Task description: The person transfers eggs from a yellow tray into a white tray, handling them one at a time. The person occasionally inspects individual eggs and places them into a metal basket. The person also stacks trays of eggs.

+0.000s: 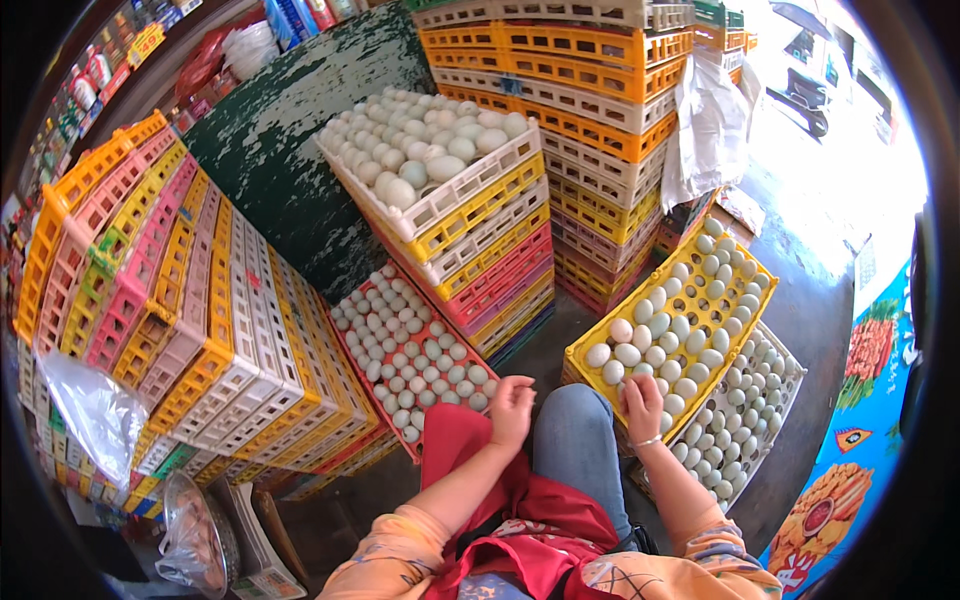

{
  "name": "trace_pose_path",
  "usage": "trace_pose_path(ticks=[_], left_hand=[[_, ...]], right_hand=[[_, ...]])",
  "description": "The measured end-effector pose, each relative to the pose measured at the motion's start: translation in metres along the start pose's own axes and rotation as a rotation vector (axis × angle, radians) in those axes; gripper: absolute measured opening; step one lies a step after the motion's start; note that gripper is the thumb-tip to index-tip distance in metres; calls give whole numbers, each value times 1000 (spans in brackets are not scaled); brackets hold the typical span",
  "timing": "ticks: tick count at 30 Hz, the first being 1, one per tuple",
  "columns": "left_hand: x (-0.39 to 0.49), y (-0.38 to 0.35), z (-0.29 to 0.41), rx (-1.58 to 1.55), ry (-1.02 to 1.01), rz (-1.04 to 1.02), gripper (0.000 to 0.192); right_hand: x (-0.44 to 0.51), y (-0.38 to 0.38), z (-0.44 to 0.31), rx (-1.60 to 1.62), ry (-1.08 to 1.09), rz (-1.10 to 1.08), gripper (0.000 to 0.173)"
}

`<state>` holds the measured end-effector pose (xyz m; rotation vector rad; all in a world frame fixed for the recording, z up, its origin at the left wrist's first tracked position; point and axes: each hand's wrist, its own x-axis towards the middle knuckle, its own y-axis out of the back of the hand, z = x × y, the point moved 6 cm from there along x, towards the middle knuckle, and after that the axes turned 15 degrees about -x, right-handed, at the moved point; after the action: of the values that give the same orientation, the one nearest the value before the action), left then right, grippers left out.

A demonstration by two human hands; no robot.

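Note:
My left hand [512,410] is raised over the knee with the red apron, its fingers curled. It is beside the near right edge of a red plastic egg crate [429,328] holding pale eggs [405,371]; whether its palm holds anything is hidden. Over the near edge of a yellow plastic egg crate [679,351], my right hand [643,407] has its fingers bent down close to a pale egg [643,369]. I cannot tell whether it grips one. White and greenish eggs [658,325] sit in this crate, with some bare holes towards its far end.
A white crate [787,375] of eggs lies right of the yellow one. Ahead, an egg-filled white crate [480,176] tops a stack. Tall crate stacks rise at left [225,322] and behind [600,120]. A metal bowl [214,517] is at lower left, a food-picture banner [840,442] at right.

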<state>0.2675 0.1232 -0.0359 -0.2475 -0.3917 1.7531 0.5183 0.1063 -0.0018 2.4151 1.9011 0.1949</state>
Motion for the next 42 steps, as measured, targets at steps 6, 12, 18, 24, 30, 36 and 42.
trace_pose_path(ticks=[6,12,18,24,30,36,42], left_hand=[[-5,87,1,-611,460,140,13],[6,76,5,-590,499,-97,19],[20,67,2,-626,565,-209,20],[10,70,1,-602,560,-75,16],[-4,83,8,-489,591,-132,15],[-8,94,7,-322,506,-218,16],[-7,90,-6,-380,539,-265,20]], right_hand=[[-7,-137,-41,71,-60,-383,14],[-31,-208,-24,-373,128,-855,14],[-13,-204,-13,-361,4,-780,14],[-16,-198,-18,-203,-85,-773,18],[84,-188,-108,-282,129,-530,24],[161,-217,-264,-587,638,-417,31],[187,-291,-326,-1053,727,-367,48]])
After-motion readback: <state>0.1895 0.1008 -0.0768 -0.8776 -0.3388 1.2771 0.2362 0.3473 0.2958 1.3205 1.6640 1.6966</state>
